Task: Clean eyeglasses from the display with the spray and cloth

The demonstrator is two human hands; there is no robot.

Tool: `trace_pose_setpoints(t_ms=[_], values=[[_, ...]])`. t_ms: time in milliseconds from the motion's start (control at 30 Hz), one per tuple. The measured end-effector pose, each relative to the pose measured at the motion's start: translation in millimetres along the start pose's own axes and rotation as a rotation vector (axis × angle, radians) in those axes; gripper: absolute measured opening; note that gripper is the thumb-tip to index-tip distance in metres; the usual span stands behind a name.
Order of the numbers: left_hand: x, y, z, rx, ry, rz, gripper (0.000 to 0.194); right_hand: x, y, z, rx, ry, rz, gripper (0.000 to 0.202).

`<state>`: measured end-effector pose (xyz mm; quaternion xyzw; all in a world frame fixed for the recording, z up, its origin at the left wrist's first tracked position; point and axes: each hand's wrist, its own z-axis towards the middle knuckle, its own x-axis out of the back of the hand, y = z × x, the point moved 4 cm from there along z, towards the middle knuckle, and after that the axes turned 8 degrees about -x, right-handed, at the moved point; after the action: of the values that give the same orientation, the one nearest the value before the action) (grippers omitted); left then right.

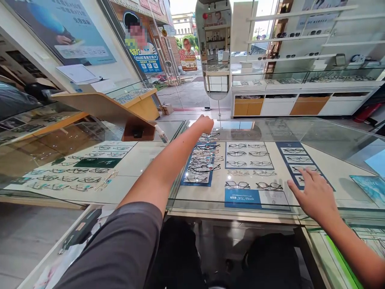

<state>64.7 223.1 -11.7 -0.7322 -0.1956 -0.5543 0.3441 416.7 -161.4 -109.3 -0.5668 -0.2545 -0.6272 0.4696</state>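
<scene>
My left hand (pixel 205 124) reaches far forward over the glass display case, its fingers curled at the far end of a row of eyeglasses (pixel 206 157). What it pinches, if anything, is too small to make out. Toward the right, my right hand (pixel 315 194) hovers or rests over the glass top with its fingers spread, holding nothing. Below its fingertips lies a blue display strip (pixel 285 149) with glasses on it. Between the hands, more glasses (pixel 237 185) sit in rows around a white panel and a blue card (pixel 242 198).
On the left, another section holds rows of glasses (pixel 86 188). A small white bottle (pixel 161 134) stands beside a wooden stand (pixel 102 105). An oval mirror (pixel 214 48) rises behind the case. At the lower left, a drawer holds a black case (pixel 80 228).
</scene>
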Motion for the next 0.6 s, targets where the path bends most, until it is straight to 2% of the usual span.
trace_pose_setpoints(t_ms=[167, 300, 400, 600], values=[[-4.9, -10, 11, -0.025, -0.038, -0.066, 0.015, 2, -1, 0, 0.005, 0.0, 0.003, 0.088], [-10.2, -14, 10, -0.019, -0.043, -0.126, 0.017, 3, -2, 0, -0.008, -0.005, -0.003, 0.089], [-14.8, -14, 5, -0.001, 0.002, -0.148, 0.021, 4, -4, -1, -0.011, -0.002, -0.016, 0.087], [-20.0, -7, 0, 0.06, 0.112, -0.149, 0.018, 4, -6, -1, -0.021, 0.008, -0.03, 0.08]])
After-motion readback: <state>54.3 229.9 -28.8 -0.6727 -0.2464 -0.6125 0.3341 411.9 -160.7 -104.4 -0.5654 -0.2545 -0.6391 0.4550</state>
